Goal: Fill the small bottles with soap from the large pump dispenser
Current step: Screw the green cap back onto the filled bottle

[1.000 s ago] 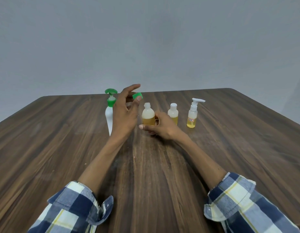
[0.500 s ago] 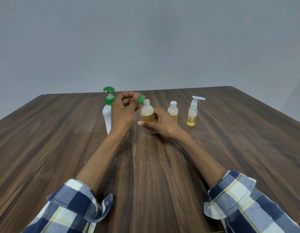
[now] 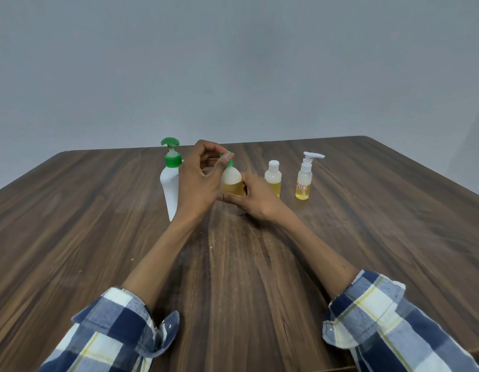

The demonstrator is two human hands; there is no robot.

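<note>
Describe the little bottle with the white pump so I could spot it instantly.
On the wooden table, bottles stand in a row at the far side. The small pump bottle is the rightmost one, beside the white-capped bottle. It alone has a white pump head and a small label.

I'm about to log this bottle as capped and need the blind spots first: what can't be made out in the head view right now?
- Green cap: mostly hidden by the left hand; whether it is threaded on cannot be told.
- Held bottle: its base is hidden by the right hand.
- Large pump dispenser: its right side is covered by the left hand; the opaque body hides its level.
- Small spray bottle: label too small to read.
</note>
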